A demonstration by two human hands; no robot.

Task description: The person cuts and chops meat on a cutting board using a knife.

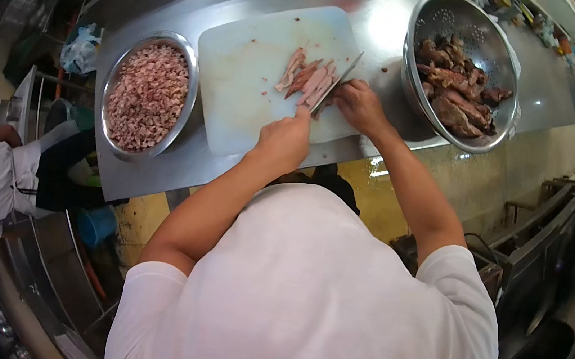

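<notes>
A person in a white shirt works at a steel counter whose near edge runs across the middle of the frame. A white cutting board sits at centre, bare across its left half, its lower corner close to that edge. A steel bowl of diced meat lies just left of the board; a steel colander of cooked meat pieces stands to the right, apart from the board.

Meat slices lie on the board's right side, their long axes running from lower right to upper left. The knife slants from lower left to upper right — blade down on the slices.

The right hand is closed around the knife handle. The left hand, fingers curled, presses the near ends of the slices — just beside the blade.
</notes>
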